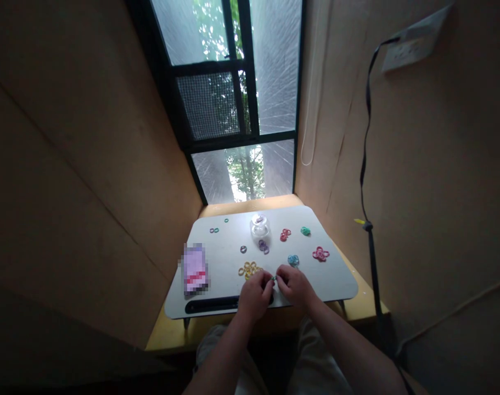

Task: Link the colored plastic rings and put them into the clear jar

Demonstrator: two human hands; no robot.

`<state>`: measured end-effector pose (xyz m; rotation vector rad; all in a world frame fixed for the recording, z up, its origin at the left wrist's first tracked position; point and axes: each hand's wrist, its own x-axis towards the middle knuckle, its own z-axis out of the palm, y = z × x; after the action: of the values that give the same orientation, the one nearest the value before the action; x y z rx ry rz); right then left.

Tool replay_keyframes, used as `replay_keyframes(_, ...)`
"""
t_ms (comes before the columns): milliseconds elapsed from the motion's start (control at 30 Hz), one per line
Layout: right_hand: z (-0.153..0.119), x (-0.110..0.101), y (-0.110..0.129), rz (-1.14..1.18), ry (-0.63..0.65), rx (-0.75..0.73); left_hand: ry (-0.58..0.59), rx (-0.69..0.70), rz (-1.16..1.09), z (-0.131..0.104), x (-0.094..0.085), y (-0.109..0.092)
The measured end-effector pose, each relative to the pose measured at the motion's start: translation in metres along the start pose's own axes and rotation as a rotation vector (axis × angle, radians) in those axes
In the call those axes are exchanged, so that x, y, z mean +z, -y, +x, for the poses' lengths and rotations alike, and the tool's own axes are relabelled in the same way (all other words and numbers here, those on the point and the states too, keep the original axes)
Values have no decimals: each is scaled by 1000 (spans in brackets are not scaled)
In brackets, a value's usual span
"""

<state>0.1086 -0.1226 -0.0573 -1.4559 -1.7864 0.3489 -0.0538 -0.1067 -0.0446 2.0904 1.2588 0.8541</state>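
My left hand (256, 293) and my right hand (295, 285) meet over the front edge of the white lap table (225, 247). Between their pinched fingertips is a small green hair tie (274, 278), mostly covered by the fingers. Just past my left hand lies a loose pile of yellow hair ties (250, 268). Beyond my right hand sits a cluster of light blue hair ties (293, 260). Purple hair ties (263, 246) lie farther back, in front of a clear round jar (260, 226).
Red (285, 235), green (305, 231) and pink hair ties (321, 253) form separate groups on the right. A few single ties (214, 230) lie at the back left. A blurred pink-purple packet (195, 269) rests on the left. A black slot (211, 304) runs along the front edge.
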Motion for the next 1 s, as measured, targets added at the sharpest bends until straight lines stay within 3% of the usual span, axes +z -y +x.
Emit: replay_keyframes(1000,1,1,-1,31,6,-4,-11,11,10,-1,1,3)
